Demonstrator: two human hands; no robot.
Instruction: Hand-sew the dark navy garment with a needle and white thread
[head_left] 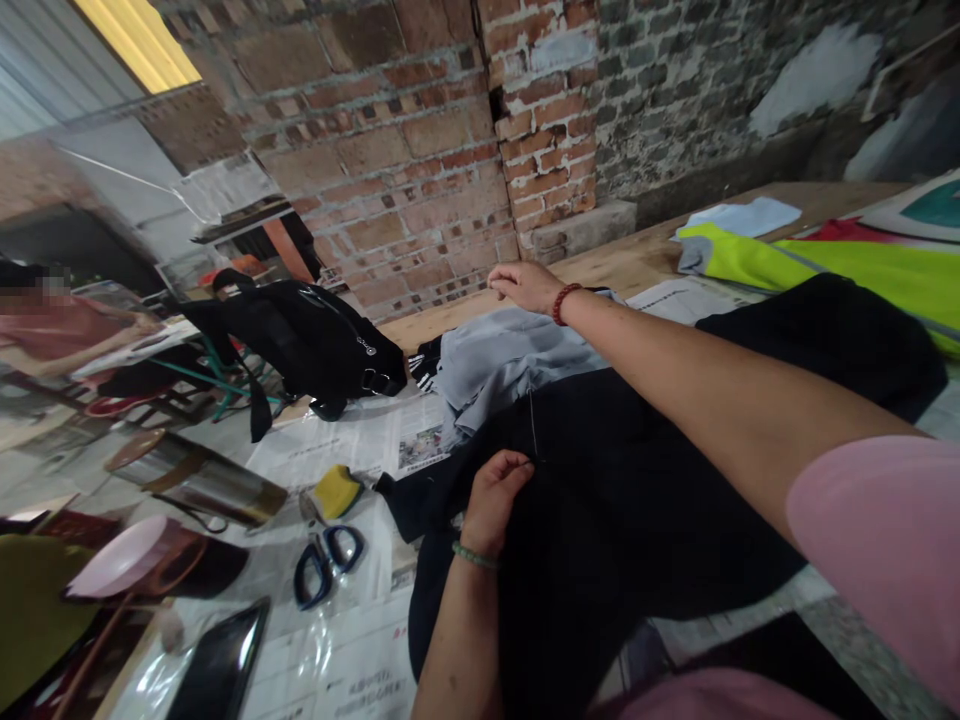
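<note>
A black garment lies spread before me and hangs toward my lap. My left hand, with a green bead bracelet at the wrist, pinches its cloth near the left side. A thin pale thread rises from the cloth beside those fingertips; its upper end fades from sight. My right hand, wearing a red bead bracelet, is raised above grey cloth. Its fingers are closed together, and anything tiny between them is too small to make out. Left of the garment lie blue-handled scissors, their blades by a yellow sponge.
Newspaper covers the table. On the left are a steel flask, a dark mug, a phone and a black bag. A fluorescent yellow garment lies at right. Another person sits at far left.
</note>
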